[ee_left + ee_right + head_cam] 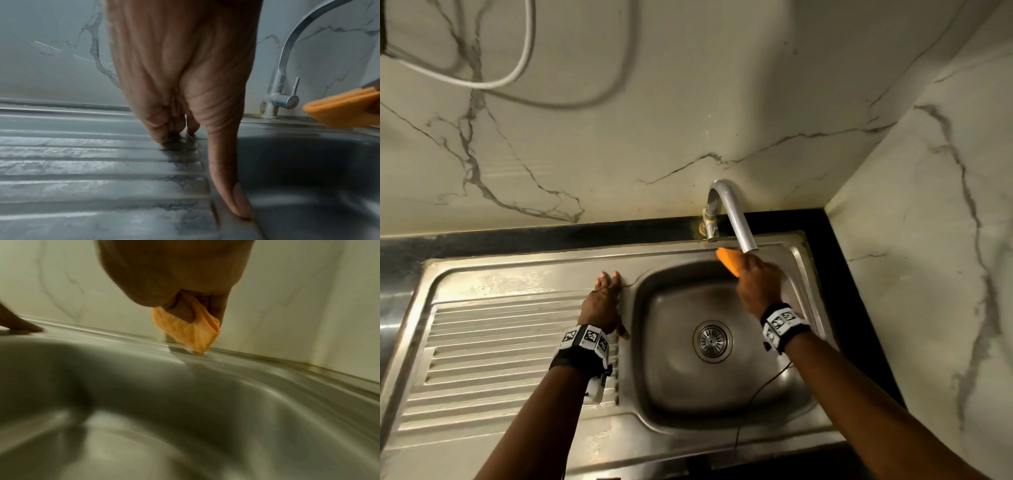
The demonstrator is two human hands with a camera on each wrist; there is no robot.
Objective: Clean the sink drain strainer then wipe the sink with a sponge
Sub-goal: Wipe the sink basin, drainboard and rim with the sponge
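Note:
A steel sink holds a round slotted drain strainer in the middle of its basin. My right hand grips a folded orange sponge and presses its tip to the sink's back rim, just under the tap spout. In the right wrist view the sponge touches the rim by the wall. My left hand lies flat on the drainboard at the basin's left edge, fingers straight. In the left wrist view its thumb points down along the basin edge, and the sponge shows at the right.
A curved metal tap rises behind the basin, its lever at the base. The ribbed drainboard spreads left. Marble walls close in behind and on the right. A black counter strip borders the sink. White cables hang on the wall.

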